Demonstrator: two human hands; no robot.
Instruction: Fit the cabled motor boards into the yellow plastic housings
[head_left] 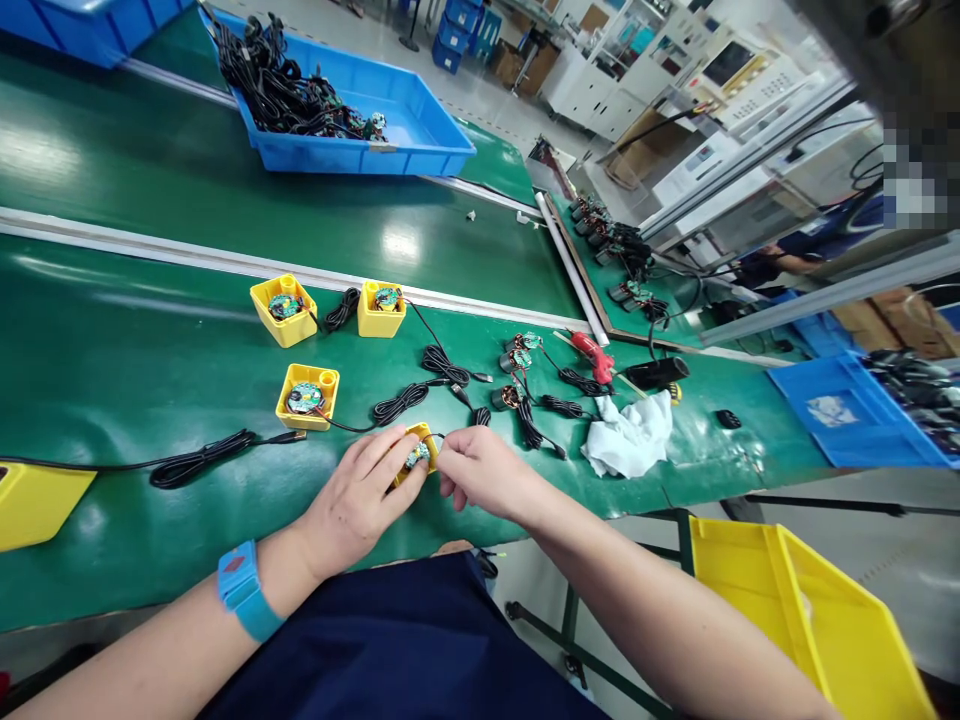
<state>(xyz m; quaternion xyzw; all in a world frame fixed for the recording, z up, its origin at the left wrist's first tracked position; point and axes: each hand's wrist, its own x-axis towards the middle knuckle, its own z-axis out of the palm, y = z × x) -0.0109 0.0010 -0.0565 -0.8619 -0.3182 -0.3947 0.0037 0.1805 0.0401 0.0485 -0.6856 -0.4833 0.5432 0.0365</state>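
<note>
Near the front edge of the table (180, 545), the left hand (351, 505) clamps the yellow housing (423, 431) while the right hand (480, 470) curls beside it, its grip unclear; steady bracing and light fingertip pressure should spare the circuit board (417, 456) inside.

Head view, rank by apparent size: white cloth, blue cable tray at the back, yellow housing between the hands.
1. Blue cable tray
2. White cloth
3. Yellow housing, partly hidden by the left hand
</note>
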